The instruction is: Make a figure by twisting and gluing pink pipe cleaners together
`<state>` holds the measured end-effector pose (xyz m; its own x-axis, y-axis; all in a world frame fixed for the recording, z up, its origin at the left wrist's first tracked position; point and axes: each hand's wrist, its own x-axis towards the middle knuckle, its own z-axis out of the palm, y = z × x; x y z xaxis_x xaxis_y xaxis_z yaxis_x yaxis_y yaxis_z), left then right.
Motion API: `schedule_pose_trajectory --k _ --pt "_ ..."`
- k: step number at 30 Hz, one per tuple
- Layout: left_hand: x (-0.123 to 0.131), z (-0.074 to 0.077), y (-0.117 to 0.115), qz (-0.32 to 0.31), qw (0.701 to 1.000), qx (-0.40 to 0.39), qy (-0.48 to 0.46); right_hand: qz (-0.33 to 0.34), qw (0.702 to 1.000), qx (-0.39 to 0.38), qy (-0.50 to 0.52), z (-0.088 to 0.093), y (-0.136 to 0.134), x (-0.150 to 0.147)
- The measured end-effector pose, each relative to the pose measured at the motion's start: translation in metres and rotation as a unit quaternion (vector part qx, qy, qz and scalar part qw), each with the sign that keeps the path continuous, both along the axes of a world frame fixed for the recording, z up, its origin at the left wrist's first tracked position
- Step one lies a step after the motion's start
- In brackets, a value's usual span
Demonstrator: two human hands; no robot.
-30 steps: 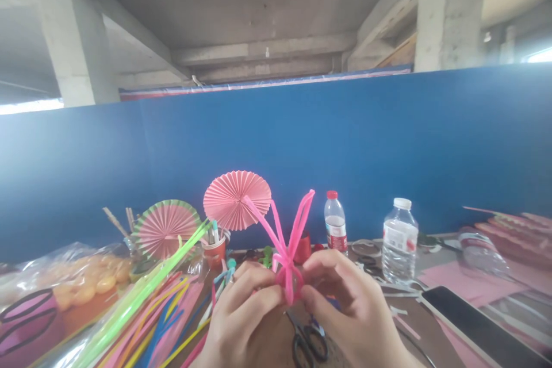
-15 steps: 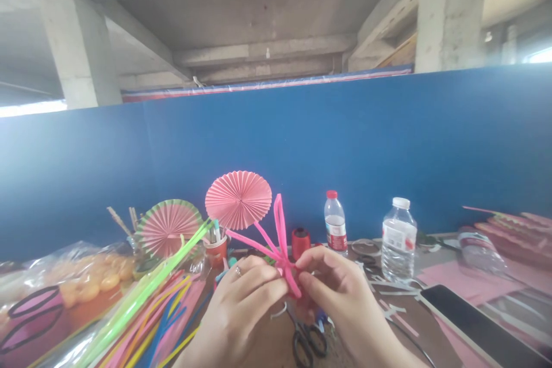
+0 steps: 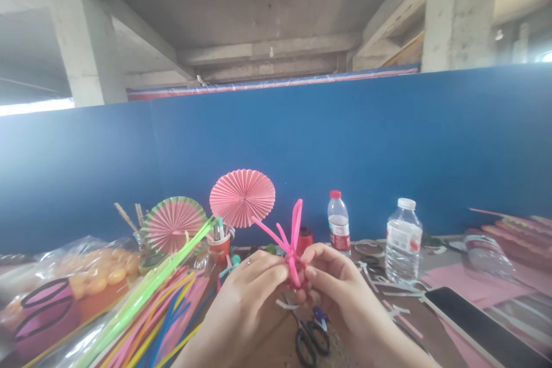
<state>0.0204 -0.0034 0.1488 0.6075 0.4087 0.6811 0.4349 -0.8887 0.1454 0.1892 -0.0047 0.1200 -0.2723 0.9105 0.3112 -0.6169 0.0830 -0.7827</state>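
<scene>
Bright pink pipe cleaners point(image 3: 295, 224), bent into a loop with loose ends fanning up and to the left, are pinched between both hands at the centre. My left hand point(image 3: 254, 287), a ring on one finger, is closed on their left side. My right hand point(image 3: 334, 279) grips the twisted middle from the right, thumb and forefinger close together. Some of the lower fingers are hidden behind the pink piece. Black-handled scissors point(image 3: 311, 342) lie on the table just below the hands.
Colourful pipe cleaners point(image 3: 159, 310) lie at left near a bag of orange balls point(image 3: 103, 276). Pleated pink paper rosettes point(image 3: 242, 198) stand behind, beside a pen cup point(image 3: 219, 247). Water bottles point(image 3: 403, 241), a phone point(image 3: 478, 328) and pink paper point(image 3: 466, 282) are at right. A blue partition point(image 3: 302, 132) rises behind.
The pink piece has turned within my fingers, its loop now leaning right and its loose ends closer together. Both hands stay closed on it. The view has shifted slightly.
</scene>
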Motion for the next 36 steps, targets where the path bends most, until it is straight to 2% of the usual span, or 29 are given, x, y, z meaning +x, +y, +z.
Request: schedule_pose_trajectory --k 3,8,14,18,24,26,30,33,36 --pt "-0.001 -0.004 0.004 0.005 1.000 0.003 0.006 -0.008 1.000 0.004 -0.011 -0.003 0.003 -0.001" --pt "-0.002 -0.009 0.008 0.029 0.999 0.012 -0.027 -0.074 0.993 0.055 -0.067 -0.004 0.001 -0.003" --pt "0.002 -0.013 0.007 0.011 0.998 0.010 -0.067 -0.122 0.981 0.116 -0.098 -0.006 -0.002 -0.004" --pt "0.003 -0.011 0.005 -0.005 0.998 0.018 -0.067 -0.130 0.978 0.133 -0.093 -0.004 -0.001 -0.002" --pt "0.002 -0.010 0.005 -0.008 0.997 0.038 -0.073 -0.101 0.980 0.147 -0.089 -0.001 0.001 -0.001" --pt "0.003 -0.012 0.005 -0.001 0.997 0.033 -0.075 -0.146 0.968 0.172 -0.109 -0.004 0.001 -0.002" --pt "0.005 -0.014 0.003 0.003 0.997 0.007 -0.081 -0.252 0.926 0.238 -0.153 -0.013 0.001 -0.003" --pt "0.007 -0.013 0.002 -0.003 0.996 -0.001 -0.089 -0.277 0.907 0.269 -0.168 -0.018 0.002 -0.002" --pt "0.008 -0.012 0.001 -0.008 0.996 0.002 -0.093 -0.292 0.903 0.270 -0.159 -0.017 0.001 -0.003"
